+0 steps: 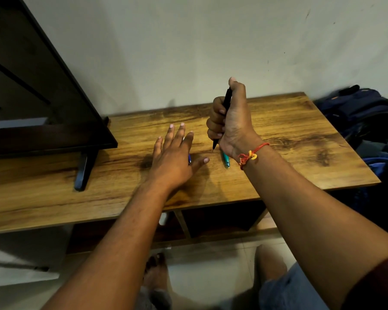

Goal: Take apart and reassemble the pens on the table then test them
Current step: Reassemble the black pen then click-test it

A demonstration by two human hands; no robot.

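Your forearms fill the foreground, reaching out over your knees toward the table (300,135). Your right hand (231,121), with a red and yellow thread (248,156) tied at the wrist, is raised above the wood. Its fingers are curled tight around a black pen (227,99), the thumb sits on the pen's upper end, and the point aims down just clear of the surface. That fist grip looks suited to pressing a click button or steadying the barrel for the other hand, not to writing.

Your left hand (173,157) lies low over the table with fingers straight and spread, gripping nothing. A sliver of a blue pen (189,158) shows at its thumb side, so you seem to be pinning it against rolling or reaching to pick it up. A teal pen (225,159) lies flat on the table beneath your right wrist, partly hidden by it.

A dark screen (43,86) stands on its feet at the table's left end, and bags (356,113) are piled past the right edge. I cannot tell whether the black pen has been taken apart yet.
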